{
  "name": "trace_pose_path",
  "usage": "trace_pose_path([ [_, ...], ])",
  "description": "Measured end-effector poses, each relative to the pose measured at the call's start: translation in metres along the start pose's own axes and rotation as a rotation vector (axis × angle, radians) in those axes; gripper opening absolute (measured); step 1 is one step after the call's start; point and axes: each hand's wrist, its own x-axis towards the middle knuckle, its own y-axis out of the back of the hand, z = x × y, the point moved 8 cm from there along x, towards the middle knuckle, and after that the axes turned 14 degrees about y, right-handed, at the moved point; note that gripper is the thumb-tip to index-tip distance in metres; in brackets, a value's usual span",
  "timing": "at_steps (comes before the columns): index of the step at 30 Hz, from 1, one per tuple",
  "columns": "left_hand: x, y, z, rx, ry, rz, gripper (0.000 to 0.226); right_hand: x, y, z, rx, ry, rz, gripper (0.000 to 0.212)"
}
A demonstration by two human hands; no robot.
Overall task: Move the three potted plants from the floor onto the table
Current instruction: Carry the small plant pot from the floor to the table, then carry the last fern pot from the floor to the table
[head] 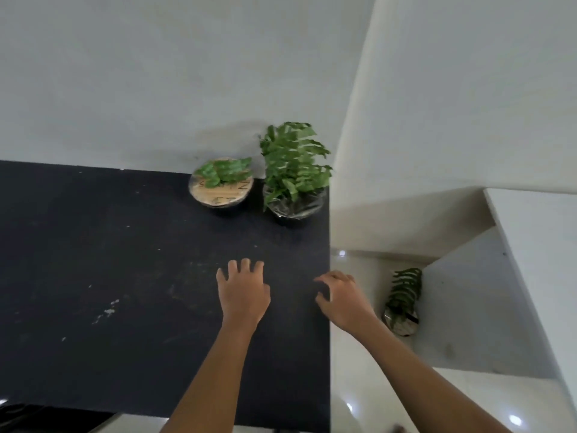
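Two potted plants stand at the far right corner of the black table point(109, 260). The left one is a low plant point(221, 184) whose soil is covered by a tan disc under plastic wrap. Right of it stands a taller leafy plant point(295, 176) in a plastic-wrapped pot. A third potted plant point(402, 303) stands on the white floor to the right of the table, against a wall step. My left hand point(243, 292) hovers over the table with fingers spread and empty. My right hand point(342, 296) is at the table's right edge, fingers curled apart, holding nothing.
A white wall runs behind the table. To the right a white wall corner and a stepped ledge point(515, 245) enclose the glossy floor point(359, 385) where the third plant stands. A dark object point(37, 417) shows at the bottom left.
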Motion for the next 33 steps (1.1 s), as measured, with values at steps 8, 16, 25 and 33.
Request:
trace_pose_path([
  [8,-0.109,-0.026,0.171,-0.089,-0.19,0.024,0.049,-0.094,0.029,0.163,0.046,-0.095,-0.035,0.045],
  [16,-0.185,-0.129,0.333,-0.214,-0.31,-0.24,0.053,-0.176,-0.006,0.339,0.258,-0.341,-0.051,0.05],
  [25,-0.163,-0.296,0.37,-0.45,-0.266,-0.499,0.059,-0.174,-0.122,0.444,0.618,-0.537,0.163,0.036],
  [33,-0.09,-0.484,0.411,-0.652,-0.24,-0.488,0.062,-0.111,-0.237,0.575,0.704,-0.562,0.473,0.036],
])
